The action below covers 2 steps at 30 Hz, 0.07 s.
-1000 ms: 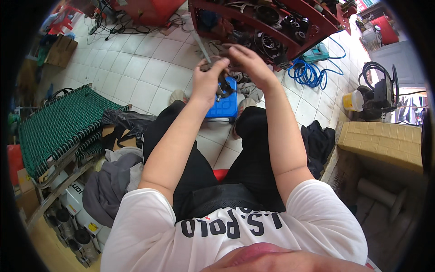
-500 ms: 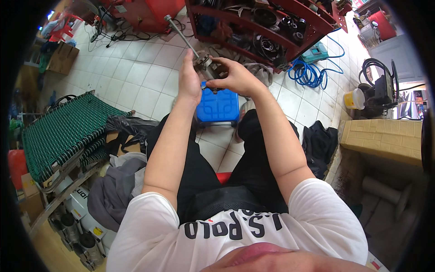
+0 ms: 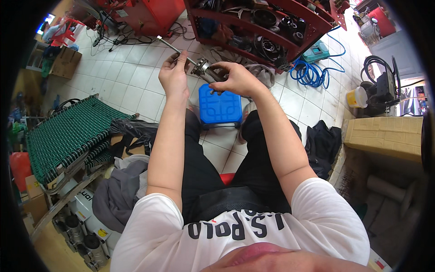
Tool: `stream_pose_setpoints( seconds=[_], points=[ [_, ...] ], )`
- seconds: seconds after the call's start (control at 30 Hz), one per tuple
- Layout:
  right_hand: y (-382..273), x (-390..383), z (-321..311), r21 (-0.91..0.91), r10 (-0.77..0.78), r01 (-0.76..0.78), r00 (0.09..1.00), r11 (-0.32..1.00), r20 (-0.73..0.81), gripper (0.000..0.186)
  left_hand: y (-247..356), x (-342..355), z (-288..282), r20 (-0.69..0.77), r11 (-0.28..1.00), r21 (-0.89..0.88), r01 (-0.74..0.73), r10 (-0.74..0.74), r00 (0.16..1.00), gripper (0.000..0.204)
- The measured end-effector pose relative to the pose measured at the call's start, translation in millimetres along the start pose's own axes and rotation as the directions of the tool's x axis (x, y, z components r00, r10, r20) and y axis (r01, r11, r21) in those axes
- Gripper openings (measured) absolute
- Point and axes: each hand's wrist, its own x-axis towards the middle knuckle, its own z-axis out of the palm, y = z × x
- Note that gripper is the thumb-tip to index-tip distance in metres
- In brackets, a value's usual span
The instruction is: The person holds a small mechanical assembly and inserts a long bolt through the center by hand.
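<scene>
A metal cylinder [image 3: 203,68] with a collar and a long thin rod [image 3: 168,44] is held up in front of me, above the blue stool. My right hand [image 3: 235,78] is wrapped round the cylinder's body, its thumb on the near side. The rod slants up and to the left, ending in a small pale tip. My left hand [image 3: 174,75] closes on the rod with thumb and fingers, a little way from the collar. Part of the cylinder is hidden behind my right fingers.
Beneath my hands, the blue stool [image 3: 219,106] stands on the tiled floor between my feet. Ahead is a red rack [image 3: 267,43] of round metal parts. A coiled blue hose [image 3: 310,75] lies to its right. At left, a green woven folding bed [image 3: 74,131].
My left hand has shifted left, away from the cylinder's body and onto the rod. The rod now tilts further left, and the collar shows more fully.
</scene>
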Motion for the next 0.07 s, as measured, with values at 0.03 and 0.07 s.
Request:
stream_pose_setpoints(
  seconds=[0.03, 0.07],
  points=[
    [0.1, -0.2, 0.0, -0.022, -0.005, 0.005, 1.000, 1.000, -0.009, 0.064, 0.6, 1.5, -1.6, 0.052, 1.000, -0.025, 0.012, -0.011, 0.999, 0.039],
    [0.4, -0.4, -0.6, -0.058, -0.016, 0.015, 1.000, 0.998, -0.012, 0.064, 0.7, 3.4, -3.8, 0.105, 0.998, -0.048, 0.026, -0.021, 0.994, 0.039]
  ],
)
